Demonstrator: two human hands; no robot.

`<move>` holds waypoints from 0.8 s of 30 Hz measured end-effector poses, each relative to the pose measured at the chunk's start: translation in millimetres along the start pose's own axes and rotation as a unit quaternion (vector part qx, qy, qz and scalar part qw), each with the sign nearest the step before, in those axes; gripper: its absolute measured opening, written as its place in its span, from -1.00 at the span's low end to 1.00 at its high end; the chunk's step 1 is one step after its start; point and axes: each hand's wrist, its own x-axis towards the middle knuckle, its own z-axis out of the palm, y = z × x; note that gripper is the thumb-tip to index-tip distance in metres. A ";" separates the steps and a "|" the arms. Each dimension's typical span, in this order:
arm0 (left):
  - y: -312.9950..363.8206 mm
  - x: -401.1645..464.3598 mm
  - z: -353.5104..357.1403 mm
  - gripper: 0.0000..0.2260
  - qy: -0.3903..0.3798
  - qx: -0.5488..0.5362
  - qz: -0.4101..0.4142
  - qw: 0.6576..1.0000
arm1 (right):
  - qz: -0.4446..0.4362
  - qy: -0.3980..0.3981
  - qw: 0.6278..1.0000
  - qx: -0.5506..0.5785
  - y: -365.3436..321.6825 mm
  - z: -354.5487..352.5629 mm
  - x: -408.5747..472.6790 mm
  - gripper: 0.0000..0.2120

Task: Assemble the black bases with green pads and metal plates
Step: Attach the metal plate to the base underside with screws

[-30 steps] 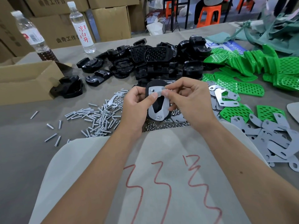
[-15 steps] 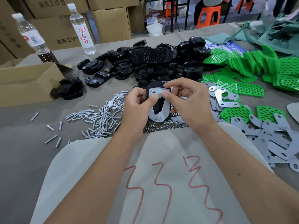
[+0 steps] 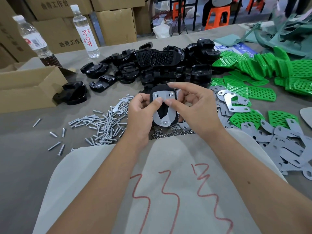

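A black base (image 3: 161, 112) with a metal plate (image 3: 168, 114) on its face is held upright above the table, between both hands. My left hand (image 3: 141, 114) grips its left edge, thumb pressed on the plate's upper part. My right hand (image 3: 195, 108) holds the right side, thumb on the plate beside the left thumb, index finger raised above the top edge. A nut sits at the plate's lower hole and a screw end at the upper right hole. More black bases (image 3: 162, 65) are piled behind; green pads (image 3: 263, 73) and loose metal plates (image 3: 287, 146) lie to the right.
Screws (image 3: 99, 124) are scattered left of the hands, and small nuts (image 3: 170, 132) lie under them. An open cardboard box (image 3: 28, 86) stands at the left with two water bottles (image 3: 85, 31) behind. A white cloth with red marks (image 3: 168, 183) covers the near edge.
The base has been lifted slightly and tilted more towards me. My right index finger has come off the plate's top and now points up, while both thumbs stay on the plate.
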 end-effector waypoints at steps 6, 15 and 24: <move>-1.8 3.1 -0.6 -0.90 0.051 -0.028 -0.021 0.998 | 0.013 0.036 0.999 0.005 1.2 -2.3 -1.2 -0.77; -4.7 6.3 -0.8 -0.88 0.065 -0.049 -0.039 0.996 | -0.015 0.072 0.997 -0.012 -6.7 -1.9 -2.3 -0.47; -4.6 5.9 1.0 -0.90 0.071 -0.008 -0.021 0.997 | -0.032 0.053 0.997 -0.044 -12.0 0.2 -4.1 -0.44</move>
